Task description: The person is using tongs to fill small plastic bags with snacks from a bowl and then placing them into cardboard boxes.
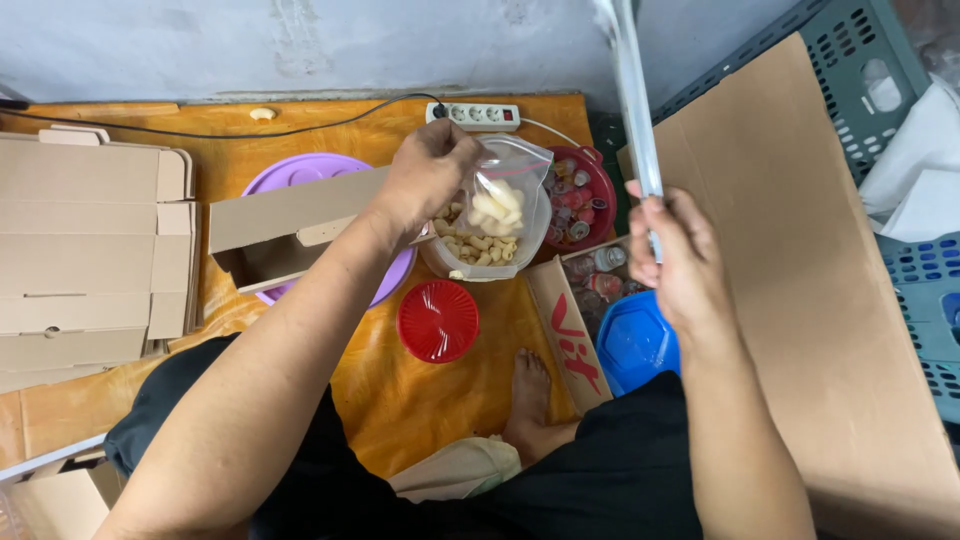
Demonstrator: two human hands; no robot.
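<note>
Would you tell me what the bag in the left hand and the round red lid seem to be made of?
The bag in the left hand looks like thin clear glossy plastic film: the pale snacks show through. The round red lid seems rigid shiny plastic, given its ribbed highlights.

red lid (437, 320); purple lid (300, 175)
</note>
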